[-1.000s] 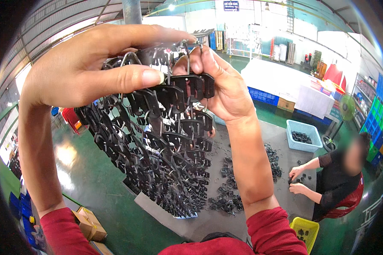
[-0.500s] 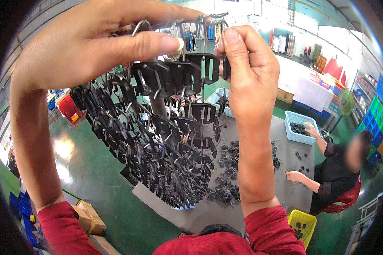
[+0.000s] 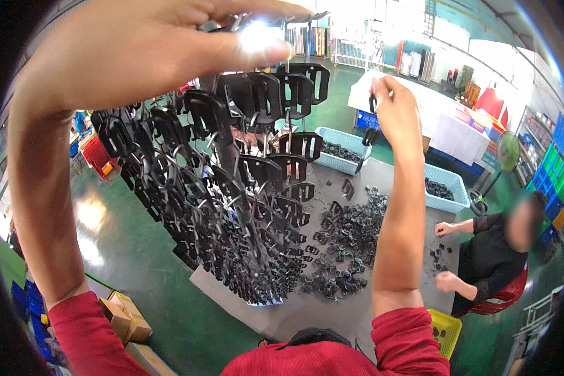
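The right hand (image 3: 396,109) is pinched around the top of a short strand of black buckles (image 3: 370,136), which dangles below it over the counter (image 3: 294,319). The pieces look light, stiff and smooth, probably hard to break but quick to swing and snag, so the top piece's rim seems the best hold. That forearm reaches forward, fingers curled inward. The left hand (image 3: 125,56) arches across the top of the hanging cluster of buckles (image 3: 213,116), thumb below and forefinger above its upper hooks; whether it grips them I cannot tell. Beyond lie a loose buckle pile (image 3: 357,219), a light-blue basket (image 3: 446,203) and a seated co-worker (image 3: 498,260).
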{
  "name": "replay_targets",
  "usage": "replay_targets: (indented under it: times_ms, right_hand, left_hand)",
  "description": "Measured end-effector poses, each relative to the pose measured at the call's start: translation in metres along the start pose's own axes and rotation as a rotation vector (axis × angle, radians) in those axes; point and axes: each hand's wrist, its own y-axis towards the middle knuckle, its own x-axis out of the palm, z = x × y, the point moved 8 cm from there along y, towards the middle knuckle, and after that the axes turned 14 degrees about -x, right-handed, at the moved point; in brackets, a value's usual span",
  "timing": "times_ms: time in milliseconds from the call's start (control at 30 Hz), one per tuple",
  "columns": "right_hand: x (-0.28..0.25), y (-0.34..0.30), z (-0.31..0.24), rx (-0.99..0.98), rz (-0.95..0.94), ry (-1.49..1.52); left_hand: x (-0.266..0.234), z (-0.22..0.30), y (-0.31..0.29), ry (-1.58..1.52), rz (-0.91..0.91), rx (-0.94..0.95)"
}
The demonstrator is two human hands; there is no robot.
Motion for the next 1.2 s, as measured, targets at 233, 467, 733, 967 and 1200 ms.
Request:
replay_targets:
  times_ms: [233,467,733,967,1200]
  right_hand:
    - [0.006,-0.006,-0.018,0.018,-0.131,0.340]
    - [0.045,0.000,-0.133,-0.244,-0.412,1.672]
    - [0.049,0.003,-0.159,-0.351,-0.414,2.207]
    - [0.001,-0.011,-0.129,-0.289,0.104,1.170]
    - [-0.004,0.013,-0.056,-0.145,0.047,0.394]
  left_hand:
    - [0.001,-0.030,-0.001,-0.065,0.205,0.119]
    - [0.006,-0.047,-0.002,-0.256,0.137,0.192]
    - [0.005,-0.034,-0.006,-0.214,0.169,0.253]
    - [0.002,-0.027,-0.009,-0.018,0.208,0.154]
    - [-0.002,-0.007,-0.011,0.016,0.434,0.236]
